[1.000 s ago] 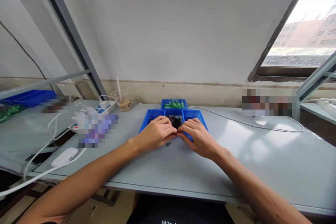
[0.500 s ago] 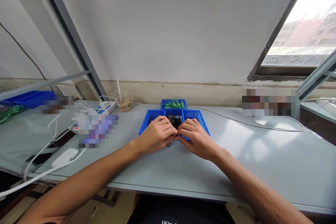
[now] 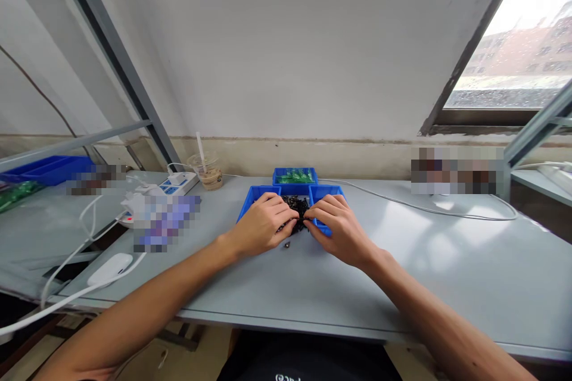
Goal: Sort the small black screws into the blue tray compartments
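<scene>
Two blue bins sit side by side on the grey table, the left bin [image 3: 250, 202] and the right bin [image 3: 333, 193], with a heap of small black parts [image 3: 297, 207] between my hands. My left hand [image 3: 263, 223] rests over the left bin, fingers curled and pinched near the black parts. My right hand [image 3: 337, 227] lies over the right bin's front, fingers curled toward the same heap. Fingertips of both hands are close together at the parts; what they pinch is too small to name. One loose dark part [image 3: 286, 244] lies on the table just below the hands.
Behind stands a third blue bin with green pieces [image 3: 295, 177]. A plastic cup with a straw [image 3: 206, 169], a power strip [image 3: 176, 181] and white cables are at the left; a white mouse-like device [image 3: 109, 268] lies near the table's front left edge. A cable [image 3: 424, 208] runs along the right.
Both hands shifted slightly up and away over the bins, and their fingertips now dig into the heap of black parts. The loose part stays on the table.
</scene>
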The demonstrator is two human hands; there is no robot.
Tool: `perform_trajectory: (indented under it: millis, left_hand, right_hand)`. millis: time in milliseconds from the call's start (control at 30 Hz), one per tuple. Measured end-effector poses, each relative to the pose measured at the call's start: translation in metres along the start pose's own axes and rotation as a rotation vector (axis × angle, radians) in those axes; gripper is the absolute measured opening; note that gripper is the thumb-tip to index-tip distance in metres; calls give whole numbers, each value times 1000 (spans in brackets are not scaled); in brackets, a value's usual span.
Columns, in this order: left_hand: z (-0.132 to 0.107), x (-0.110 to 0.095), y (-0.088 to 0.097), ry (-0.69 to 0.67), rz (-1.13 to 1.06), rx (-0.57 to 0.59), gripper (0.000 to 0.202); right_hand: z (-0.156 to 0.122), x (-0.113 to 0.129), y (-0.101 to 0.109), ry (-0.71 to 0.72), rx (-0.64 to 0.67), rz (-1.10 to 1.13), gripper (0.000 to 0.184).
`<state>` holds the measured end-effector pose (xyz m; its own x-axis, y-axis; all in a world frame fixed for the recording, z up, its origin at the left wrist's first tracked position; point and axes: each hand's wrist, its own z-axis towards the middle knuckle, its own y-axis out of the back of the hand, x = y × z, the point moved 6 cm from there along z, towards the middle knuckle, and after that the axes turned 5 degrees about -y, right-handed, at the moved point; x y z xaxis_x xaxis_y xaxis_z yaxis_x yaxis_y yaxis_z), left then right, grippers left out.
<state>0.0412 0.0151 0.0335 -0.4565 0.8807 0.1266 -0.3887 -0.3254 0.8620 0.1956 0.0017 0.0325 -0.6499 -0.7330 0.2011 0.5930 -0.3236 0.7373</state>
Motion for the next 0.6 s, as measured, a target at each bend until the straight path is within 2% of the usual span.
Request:
perform_trajectory:
  millis: [367,600]
  left_hand:
    - [0,1,2,26,-22,-23,21]
    - [-1,0,2,2,-15,-55,20]
  right_hand:
    - [-1,0,-1,31,-27,11,11]
    - [0,1,-3,20,28,12,12]
